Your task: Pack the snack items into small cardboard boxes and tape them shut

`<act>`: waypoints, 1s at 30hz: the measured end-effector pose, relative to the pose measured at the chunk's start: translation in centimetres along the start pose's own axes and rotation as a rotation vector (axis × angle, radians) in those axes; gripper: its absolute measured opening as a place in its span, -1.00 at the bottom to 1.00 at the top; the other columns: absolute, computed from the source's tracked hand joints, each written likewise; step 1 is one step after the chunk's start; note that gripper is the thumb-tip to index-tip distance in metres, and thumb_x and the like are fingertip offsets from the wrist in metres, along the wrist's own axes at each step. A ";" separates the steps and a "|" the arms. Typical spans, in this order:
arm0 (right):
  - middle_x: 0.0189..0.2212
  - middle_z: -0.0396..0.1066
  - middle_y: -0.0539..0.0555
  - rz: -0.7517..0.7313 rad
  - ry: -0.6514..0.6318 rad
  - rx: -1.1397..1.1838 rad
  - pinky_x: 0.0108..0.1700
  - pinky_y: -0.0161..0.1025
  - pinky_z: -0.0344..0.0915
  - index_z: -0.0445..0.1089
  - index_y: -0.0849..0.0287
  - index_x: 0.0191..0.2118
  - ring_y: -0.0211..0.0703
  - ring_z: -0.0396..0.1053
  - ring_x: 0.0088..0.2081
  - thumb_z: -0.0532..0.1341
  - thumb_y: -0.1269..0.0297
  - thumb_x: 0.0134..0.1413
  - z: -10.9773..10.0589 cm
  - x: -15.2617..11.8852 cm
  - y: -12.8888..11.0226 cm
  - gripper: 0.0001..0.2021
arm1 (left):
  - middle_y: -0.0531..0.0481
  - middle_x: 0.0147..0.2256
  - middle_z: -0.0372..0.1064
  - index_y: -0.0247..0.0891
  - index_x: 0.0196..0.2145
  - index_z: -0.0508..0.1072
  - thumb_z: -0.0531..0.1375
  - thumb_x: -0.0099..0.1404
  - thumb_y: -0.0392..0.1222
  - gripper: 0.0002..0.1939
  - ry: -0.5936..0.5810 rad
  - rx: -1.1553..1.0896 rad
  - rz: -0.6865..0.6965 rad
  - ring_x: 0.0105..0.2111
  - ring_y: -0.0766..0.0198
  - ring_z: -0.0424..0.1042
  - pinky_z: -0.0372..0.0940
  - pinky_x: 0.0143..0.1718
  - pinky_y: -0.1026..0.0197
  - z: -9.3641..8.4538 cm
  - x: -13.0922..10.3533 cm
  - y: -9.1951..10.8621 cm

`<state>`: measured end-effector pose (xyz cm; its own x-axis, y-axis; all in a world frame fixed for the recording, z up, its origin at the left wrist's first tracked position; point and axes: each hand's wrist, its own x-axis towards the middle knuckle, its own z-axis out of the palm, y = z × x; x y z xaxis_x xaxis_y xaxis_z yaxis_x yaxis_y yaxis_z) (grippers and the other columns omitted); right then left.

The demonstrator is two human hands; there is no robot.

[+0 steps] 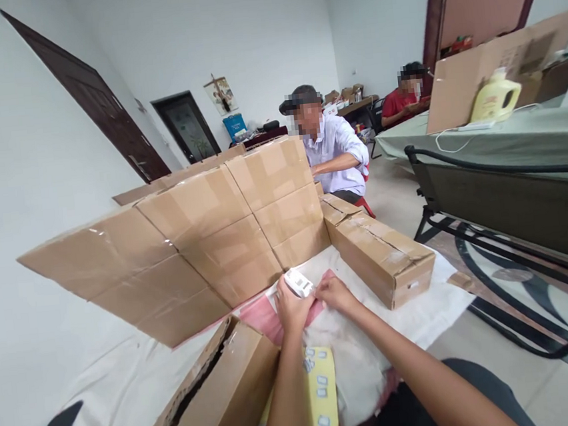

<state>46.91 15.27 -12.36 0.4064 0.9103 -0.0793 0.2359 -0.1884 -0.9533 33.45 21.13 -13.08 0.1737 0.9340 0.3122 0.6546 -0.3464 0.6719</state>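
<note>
My left hand (292, 309) is wrapped round a small white plastic device (299, 283) with rounded edges and a printed label on its face. Close to the device's right end, my right hand (336, 293) has its fingers pinched together. Whatever lies between those fingertips is too small to make out. Beneath my left forearm, partly hidden by it, a yellow sheet (326, 396) with several small pale-blue printed shapes rests on the cloth (360, 346).
A tall cardboard partition (214, 220) stands beyond my hands. Cardboard boxes flank them: one at right (382, 247), an opened one at left (221, 393). A person (335, 148) sits behind the partition, another (399, 105) farther back. A folding chair (508, 198) stands at right.
</note>
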 end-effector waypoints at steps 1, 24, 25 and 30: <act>-0.75 0.33 -0.03 0.004 0.010 -0.014 -0.49 -0.34 0.13 0.37 0.19 -0.68 -0.26 0.26 -0.60 0.32 0.38 -0.11 0.1 0.2 0.1 -0.77 | -0.32 0.27 0.26 -0.19 0.28 0.10 0.46 0.01 0.00 -0.02 -0.004 0.002 0.003 0.28 -0.16 0.29 0.20 0.26 -0.07 0.1 0.0 0.0; -0.70 0.26 -0.04 -0.369 0.023 0.289 -0.51 -0.29 0.12 0.30 0.13 -0.51 -0.23 0.24 -0.65 0.23 -0.10 0.07 -2.4 -1.8 -1.0 -0.61 | -0.27 0.15 0.42 -0.27 0.21 0.31 0.02 0.40 -0.18 -0.54 0.012 -0.331 0.233 0.21 0.07 0.39 0.30 0.22 -0.02 -2.2 1.1 5.3; -0.70 0.26 -0.05 -0.386 0.019 0.288 -0.51 -0.29 0.11 0.31 0.14 -0.50 -0.23 0.23 -0.65 0.23 -0.11 0.09 -2.4 -2.1 -1.2 -0.60 | -0.24 0.06 0.49 -0.26 0.16 0.37 0.01 0.42 -0.13 -0.59 -0.033 -0.348 0.252 0.11 0.09 0.47 0.38 0.11 0.02 -2.8 0.9 6.0; -0.65 0.29 -0.03 -0.488 -0.018 0.267 -0.44 -0.29 0.10 0.37 0.17 -0.47 -0.24 0.22 -0.57 0.22 -0.09 0.18 -2.1 -4.0 -2.7 -0.58 | -0.06 -0.20 0.59 -0.18 -0.15 0.59 0.25 0.29 -0.06 -0.76 -0.249 -0.343 0.380 -0.21 0.15 0.56 0.42 -0.23 0.17 -6.9 -1.4 7.3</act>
<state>46.50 11.38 -8.89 0.2905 0.8751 0.3871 0.1597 0.3545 -0.9213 32.95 16.69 -3.96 0.5457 0.7165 0.4345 0.2430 -0.6316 0.7363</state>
